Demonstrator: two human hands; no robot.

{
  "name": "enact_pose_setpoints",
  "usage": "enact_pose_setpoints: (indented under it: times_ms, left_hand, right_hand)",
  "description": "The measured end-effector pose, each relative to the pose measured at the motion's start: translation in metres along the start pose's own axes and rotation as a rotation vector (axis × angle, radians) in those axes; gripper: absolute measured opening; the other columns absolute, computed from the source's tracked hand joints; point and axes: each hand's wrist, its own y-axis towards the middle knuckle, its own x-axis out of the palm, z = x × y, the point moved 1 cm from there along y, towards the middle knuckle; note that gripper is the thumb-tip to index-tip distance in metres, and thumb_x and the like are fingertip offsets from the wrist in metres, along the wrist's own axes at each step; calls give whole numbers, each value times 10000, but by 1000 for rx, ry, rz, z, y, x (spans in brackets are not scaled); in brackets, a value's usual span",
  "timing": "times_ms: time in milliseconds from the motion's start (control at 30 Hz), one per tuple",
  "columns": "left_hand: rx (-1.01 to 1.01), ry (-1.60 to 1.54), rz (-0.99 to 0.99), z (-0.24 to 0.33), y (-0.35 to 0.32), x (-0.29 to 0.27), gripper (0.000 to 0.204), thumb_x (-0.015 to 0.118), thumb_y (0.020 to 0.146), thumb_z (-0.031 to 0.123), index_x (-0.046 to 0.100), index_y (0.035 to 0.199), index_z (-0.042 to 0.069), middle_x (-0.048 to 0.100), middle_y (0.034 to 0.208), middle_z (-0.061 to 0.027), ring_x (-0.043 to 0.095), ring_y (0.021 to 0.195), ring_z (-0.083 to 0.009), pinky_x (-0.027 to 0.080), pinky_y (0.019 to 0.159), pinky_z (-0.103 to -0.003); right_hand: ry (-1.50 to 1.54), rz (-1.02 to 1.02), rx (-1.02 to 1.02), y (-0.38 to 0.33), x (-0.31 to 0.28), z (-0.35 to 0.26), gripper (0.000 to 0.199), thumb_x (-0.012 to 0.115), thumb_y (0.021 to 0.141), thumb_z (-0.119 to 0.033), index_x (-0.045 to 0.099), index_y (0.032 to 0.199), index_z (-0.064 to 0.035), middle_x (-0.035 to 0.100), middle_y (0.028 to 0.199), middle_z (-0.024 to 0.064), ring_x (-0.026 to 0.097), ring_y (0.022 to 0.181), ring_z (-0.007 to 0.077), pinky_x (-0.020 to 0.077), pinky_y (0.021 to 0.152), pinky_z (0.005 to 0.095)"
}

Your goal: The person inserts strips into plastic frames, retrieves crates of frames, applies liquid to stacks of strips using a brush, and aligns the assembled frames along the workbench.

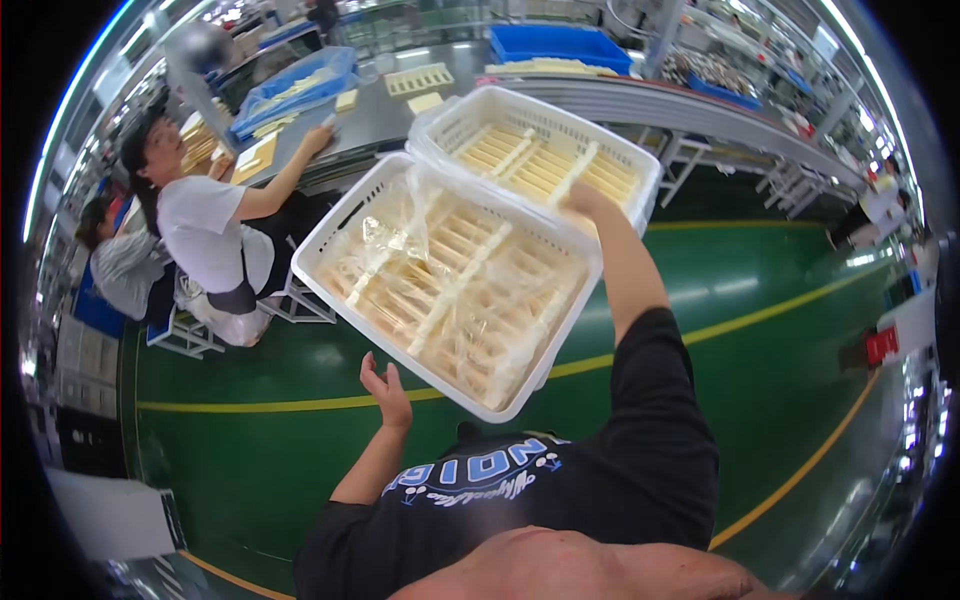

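Observation:
Two white perforated plastic crates are before me. The near crate [322,232] is lined with clear plastic film [415,225] that lies loosely over rows of cream-coloured pieces [440,290], with pale strips across them. Behind it, touching it, the far crate [640,160] rests by the bench edge with similar pale slats [490,150] and two lighter cross strips [517,155]. My right hand [588,200] reaches over the far crate, at the lower end of one strip; its fingers are blurred and partly hidden. Below the near crate's left edge, my left hand [388,393] is empty, fingers apart.
A grey workbench [375,120] runs behind the crates, bearing a slotted cream tray [419,80] and a blue film-lined bin [290,95]. Another blue bin [560,45] stands farther back. A seated co-worker [215,215] works at left. Yellow lines cross the green floor [250,370].

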Motion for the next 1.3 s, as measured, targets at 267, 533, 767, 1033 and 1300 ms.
enact_pose_setpoints:
  times_ms: [267,533,767,1033,1300]
  left_hand:
    - [-661,-196,-70,-134,-28,-27,361,464,822,275,362,1099,67,453,942,-68,455,796,-149,407,649,-289]
    - [-1199,-352,-56,-206,-22,-34,413,426,820,417,412,1039,67,467,725,-71,448,592,-164,397,489,-279]
    - [-1333,-419,-25,-254,3,14,582,346,798,547,413,1095,51,514,767,-132,460,592,-203,416,497,-323]
    - [-1045,-1433,-273,-240,52,97,669,130,785,571,253,1280,138,300,1300,-80,278,1181,-292,172,999,-417]
    - [-1281,-1447,-439,-286,93,139,634,176,793,528,261,1263,112,314,1279,-86,302,1157,-264,222,972,-401]
  right_hand:
    - [73,784,-158,-21,-22,-144,568,515,702,-263,327,1162,12,439,1095,235,415,1027,363,368,840,410]
    - [-694,463,84,-72,87,-86,544,496,720,-352,407,1122,3,510,1038,152,488,956,271,377,812,379]
    - [-720,567,204,-81,88,-76,541,522,698,-439,440,1019,-11,500,951,154,486,898,288,389,748,392]
    - [-671,866,330,-86,109,-57,494,601,623,-448,496,880,-40,513,846,129,476,840,298,362,744,405]
    - [-600,678,332,-82,98,-66,494,591,642,-466,507,846,-25,515,783,127,493,768,294,397,659,397]
